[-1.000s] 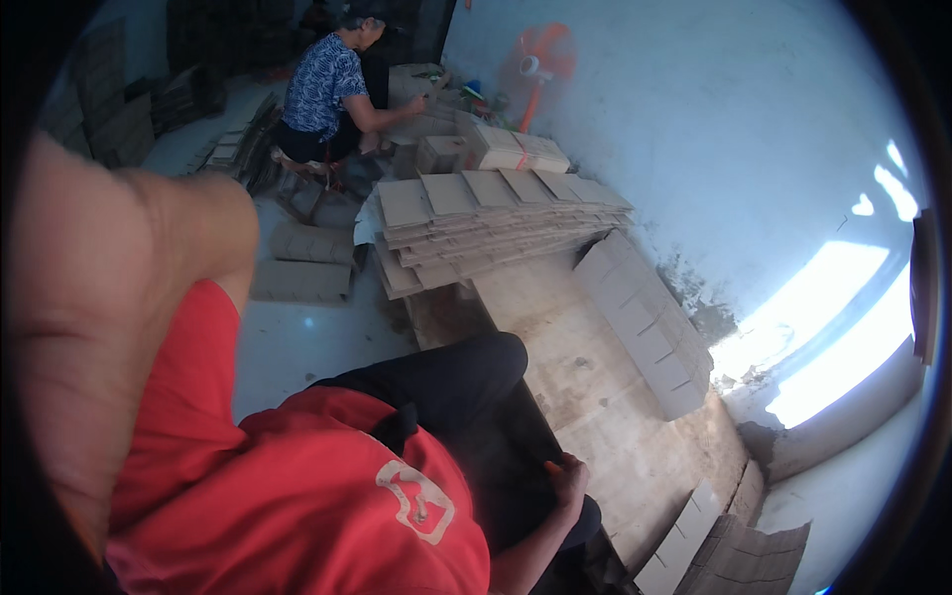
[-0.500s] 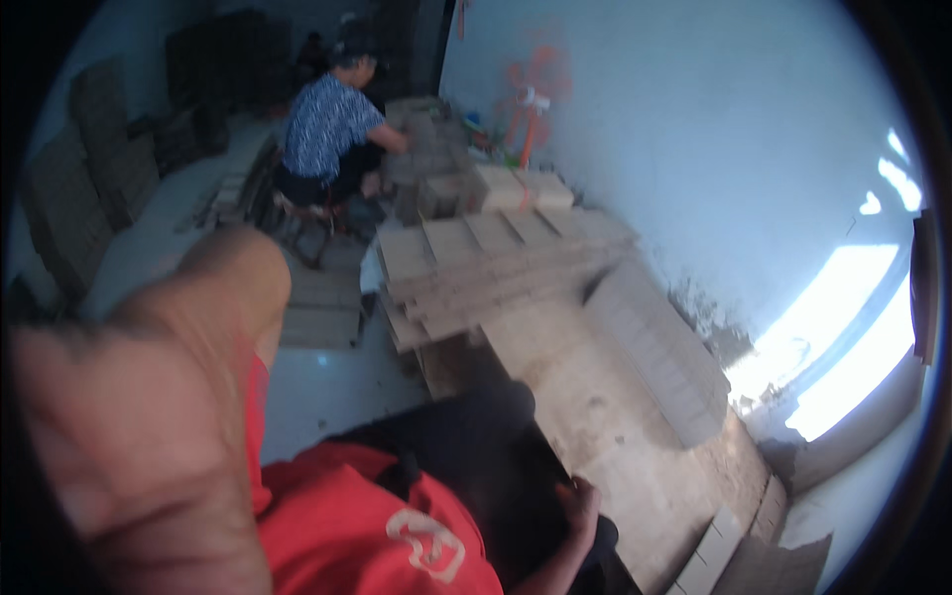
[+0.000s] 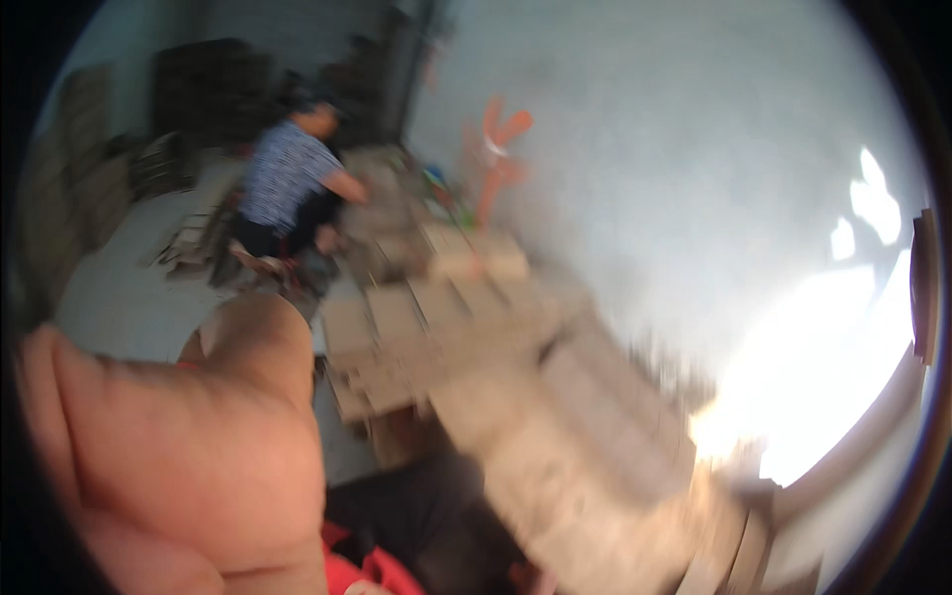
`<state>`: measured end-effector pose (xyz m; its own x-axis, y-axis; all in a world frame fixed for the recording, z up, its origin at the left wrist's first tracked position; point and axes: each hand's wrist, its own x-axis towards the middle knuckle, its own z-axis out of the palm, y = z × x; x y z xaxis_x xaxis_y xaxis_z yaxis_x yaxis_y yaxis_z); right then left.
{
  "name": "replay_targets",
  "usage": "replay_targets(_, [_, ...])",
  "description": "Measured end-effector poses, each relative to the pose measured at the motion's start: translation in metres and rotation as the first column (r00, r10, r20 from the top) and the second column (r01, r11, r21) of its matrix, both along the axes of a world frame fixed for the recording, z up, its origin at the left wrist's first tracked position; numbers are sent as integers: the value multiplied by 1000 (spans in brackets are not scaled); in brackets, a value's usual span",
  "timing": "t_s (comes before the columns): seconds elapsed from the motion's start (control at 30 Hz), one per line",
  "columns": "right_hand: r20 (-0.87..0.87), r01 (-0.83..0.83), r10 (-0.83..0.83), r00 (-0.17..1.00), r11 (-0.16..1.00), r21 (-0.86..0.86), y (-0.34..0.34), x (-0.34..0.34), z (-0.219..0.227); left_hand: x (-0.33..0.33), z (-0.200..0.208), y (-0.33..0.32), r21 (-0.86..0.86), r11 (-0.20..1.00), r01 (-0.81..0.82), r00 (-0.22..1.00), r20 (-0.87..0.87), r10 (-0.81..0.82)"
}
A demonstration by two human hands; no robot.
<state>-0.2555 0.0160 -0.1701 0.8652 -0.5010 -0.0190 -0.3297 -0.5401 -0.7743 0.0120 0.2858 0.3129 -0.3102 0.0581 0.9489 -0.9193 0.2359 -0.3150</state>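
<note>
My left hand (image 3: 188,461) is raised very close to the camera and fills the lower left of the view. Its palm side shows, but the fingers run out at the dark rim, so I cannot see what they touch. Low in the picture, a small blurred part of my right hand (image 3: 535,579) shows beside my dark-clad leg (image 3: 426,511), near the edge of a wooden board (image 3: 555,486). The fingers of that hand are mostly cut off. On the board, beyond my hands, lie stacked cardboard pieces (image 3: 426,342) and a long brown cardboard stack (image 3: 615,416).
A person (image 3: 288,183) in a patterned blue shirt sits low at the far left, bending over more cardboard. An orange fan (image 3: 493,164) stands by the pale wall (image 3: 645,169). Dark cardboard stacks (image 3: 208,89) line the back. Bright light falls at the right.
The view has swung, and the scene sits further left and lower. My left hand now fills more of the lower left. My right hand, visible on my leg earlier, is mostly out of view.
</note>
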Motion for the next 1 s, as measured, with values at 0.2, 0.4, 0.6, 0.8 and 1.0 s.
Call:
replay_targets(0.2, [-147,150,-150,978,989,-15,-24,-8,92,10,-31,-110,10,960,281,959,-44,-281])
replay_targets(0.4, [133,341,-386,913,900,272,-101,42,142,37,-55,-159,38,980,197,972,-138,-190])
replay_targets(0.6, [349,569,-456,819,727,-383,-231,81,160,84,-154,-280,458,878,137,959,-285,-1])
replay_targets(0.8, [244,417,-339,909,762,-495,-369,198,171,165,-310,-402,890,456,25,903,-216,372])
replay_targets(1.0, [85,417,-453,887,709,-569,-478,310,165,192,-364,-485,915,398,-61,930,-94,356])
